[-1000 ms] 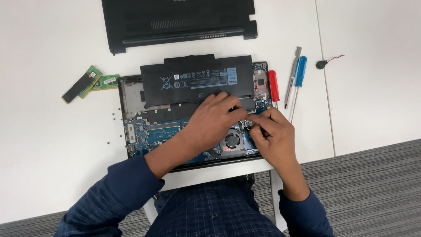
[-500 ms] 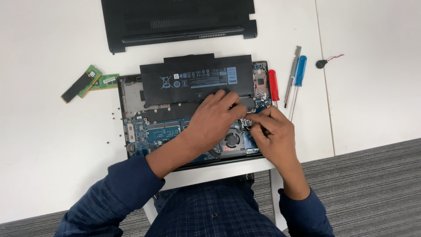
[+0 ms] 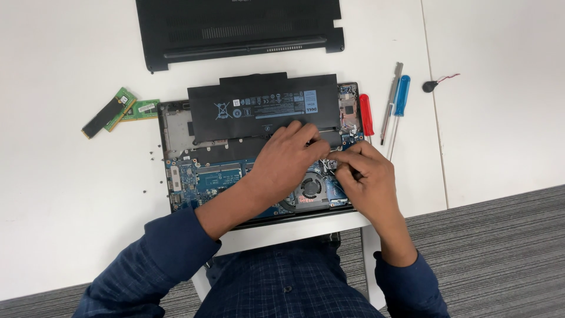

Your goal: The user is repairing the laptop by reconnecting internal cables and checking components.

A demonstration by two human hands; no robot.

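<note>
Opened laptop (image 3: 235,171) is lying flat w/ underside up at frame center, on white table, bottom cover off. Wide black battery pack (image 3: 265,109) is sitting loose across its upper half, tilted slightly, top edge sticking out past chassis. Blue-green mainboard (image 3: 203,176) is showing in lower left part; round black fan (image 3: 310,188) is sitting lower center-right. Small metal part (image 3: 331,165) just above fan, right of center, is being pinched between fingertips of both hands; details too small to tell
</note>
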